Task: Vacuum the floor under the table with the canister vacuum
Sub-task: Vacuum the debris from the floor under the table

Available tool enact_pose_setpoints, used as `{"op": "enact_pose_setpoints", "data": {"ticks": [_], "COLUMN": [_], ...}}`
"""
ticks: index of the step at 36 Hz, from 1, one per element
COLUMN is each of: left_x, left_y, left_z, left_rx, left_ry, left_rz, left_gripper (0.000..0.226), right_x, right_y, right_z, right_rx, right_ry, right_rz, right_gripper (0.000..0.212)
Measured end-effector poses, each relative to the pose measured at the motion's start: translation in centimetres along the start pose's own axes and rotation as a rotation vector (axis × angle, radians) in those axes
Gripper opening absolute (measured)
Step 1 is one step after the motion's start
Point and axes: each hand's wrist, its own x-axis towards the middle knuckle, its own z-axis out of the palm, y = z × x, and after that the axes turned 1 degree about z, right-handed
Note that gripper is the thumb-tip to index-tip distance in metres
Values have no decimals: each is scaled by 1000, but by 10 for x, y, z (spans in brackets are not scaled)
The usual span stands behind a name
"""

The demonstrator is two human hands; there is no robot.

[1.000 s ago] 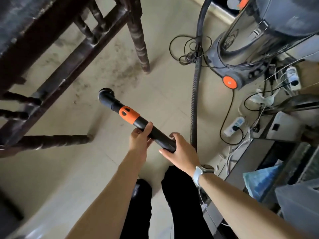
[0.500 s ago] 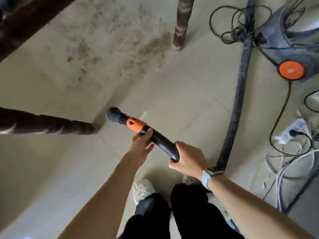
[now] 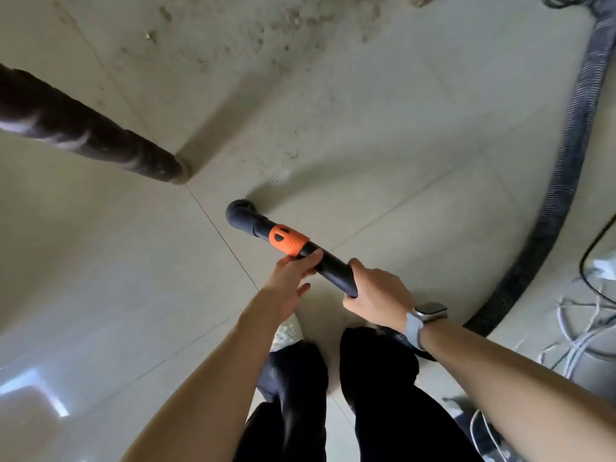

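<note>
Dusty floor [image 3: 366,111] beyond wand [image 3: 330,261], both hands [image 3: 376,288] gripping it.

Just 1 view here, a head-worn wide-angle cam looking almost straight down over the person's own arms and legs. It sits close above the tiled floor [image 3: 383,135], which bulges at the edges from the lens. A dark table leg [image 3: 83,131] slants in from 10 o'clock, the ribbed hose [image 3: 563,181] curves down the 3 o'clock side.

Pale tiled floor [image 3: 383,135] carries dirt specks [image 3: 283,25] toward its far edge, a ribbed hose [image 3: 563,181] and white cables [image 3: 580,331] at right, a dark table leg [image 3: 100,138] at left
</note>
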Motion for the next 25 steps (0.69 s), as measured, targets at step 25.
{"op": "enact_pose_setpoints", "data": {"ticks": [25], "left_x": [93], "left_y": [106], "left_z": [-19], "left_rx": [65], "left_ry": [323], "left_rz": [591], "left_gripper": [20], "right_x": [177], "right_y": [-39], "right_z": [-52], "right_rx": [386], "right_ry": [5], "right_rz": [-208], "right_gripper": [18]}}
